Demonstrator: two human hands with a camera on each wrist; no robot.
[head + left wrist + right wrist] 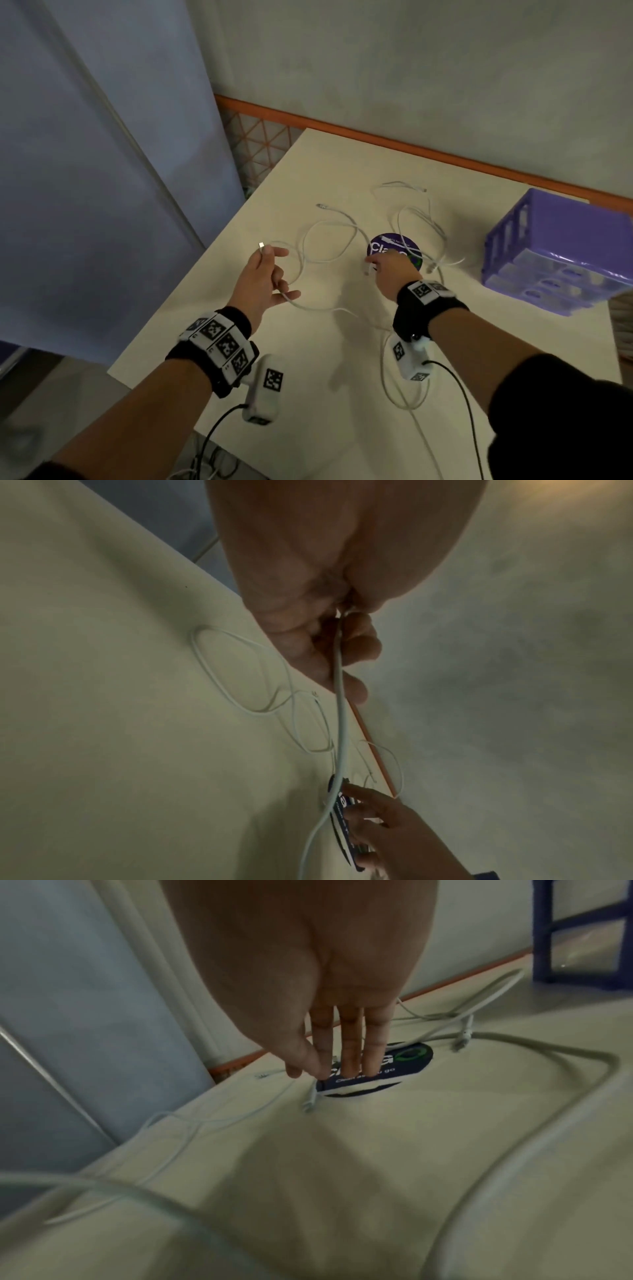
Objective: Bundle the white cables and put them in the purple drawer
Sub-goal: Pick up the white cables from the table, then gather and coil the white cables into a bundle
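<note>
The left hand [265,277] grips one end of a white cable [329,236], connector up. The cable loops away toward two o'clock across the table [308,359]. Its other plug [367,270] lies under the right hand [394,270], whose straight fingers reach down, holding nothing. The purple drawer [561,253] stands at three o'clock, nearer the right hand.

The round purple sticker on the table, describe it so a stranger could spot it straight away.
On the cream table, look left of the purple drawer unit among the loose white cables. The round purple sticker lies flat there, under the right hand fingertips. It is the only dark, flat disc with white lettering.
</note>
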